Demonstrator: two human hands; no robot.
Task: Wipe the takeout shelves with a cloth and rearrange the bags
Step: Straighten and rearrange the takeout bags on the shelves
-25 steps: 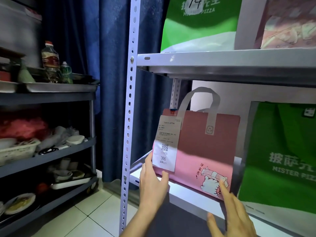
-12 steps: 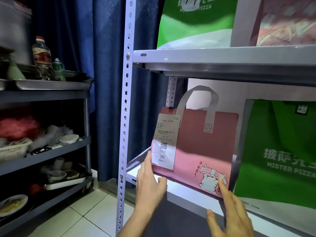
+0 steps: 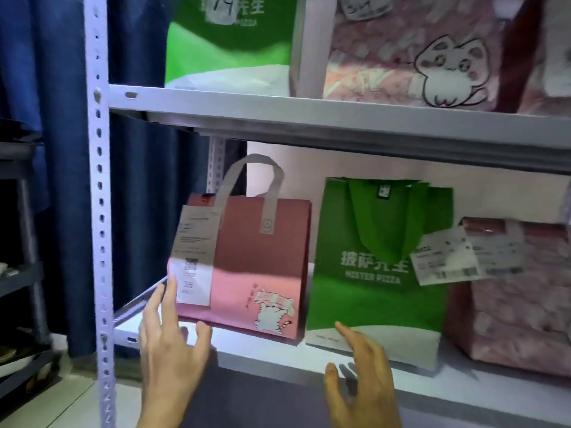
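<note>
Your left hand (image 3: pixel 168 341) is spread open, fingertips at the near left corner of the pink cat bag (image 3: pixel 247 273) on the lower shelf (image 3: pixel 278 356); your right hand (image 3: pixel 358 372) is open too, just below the green Mister Pizza bag (image 3: pixel 377 273) beside it

Dim, motion-blurred wide-angle view, shelf-cast shadow across the pink bag (image 3: pixel 247 261), bent edges.

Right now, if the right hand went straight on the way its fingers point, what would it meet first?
Most likely the green pizza bag: the right hand points up and forward at its white lower edge, index fingertip already at it. Whether it touches yet is unclear.
</note>
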